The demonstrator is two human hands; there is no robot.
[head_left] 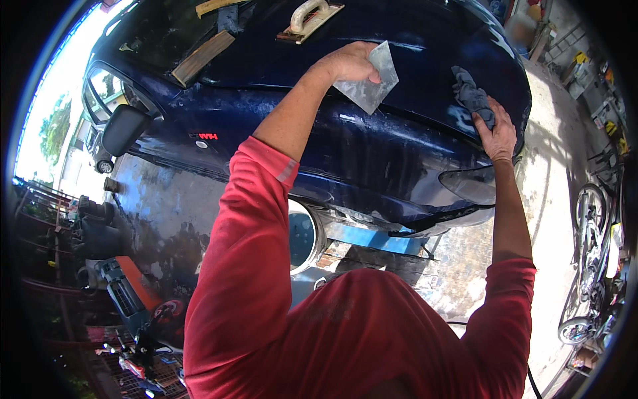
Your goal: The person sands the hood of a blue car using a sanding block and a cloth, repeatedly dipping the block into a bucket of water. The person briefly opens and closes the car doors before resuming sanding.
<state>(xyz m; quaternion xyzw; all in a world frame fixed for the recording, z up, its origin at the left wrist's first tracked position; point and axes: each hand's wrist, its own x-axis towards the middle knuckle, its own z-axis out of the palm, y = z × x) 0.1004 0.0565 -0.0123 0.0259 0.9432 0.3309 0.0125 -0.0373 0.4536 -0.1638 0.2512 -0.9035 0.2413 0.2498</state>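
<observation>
Am pressing grey sandpaper sheet, gripped in left hand, flat on dark blue car fender; right hand clutching grey rag. Judging even pressure best.

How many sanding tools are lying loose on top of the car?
3: a handled block near the top centre, a flat wooden board to its left, and another board at the upper edge. More may be hidden.

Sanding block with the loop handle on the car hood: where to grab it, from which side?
Grip the sanding block by its pale loop handle, fingers through the arch, coming from above. The flat base lies on the dark blue hood, so only the raised handle offers a hold. The left hand, nearest, is shut on a metal spreader.
</observation>
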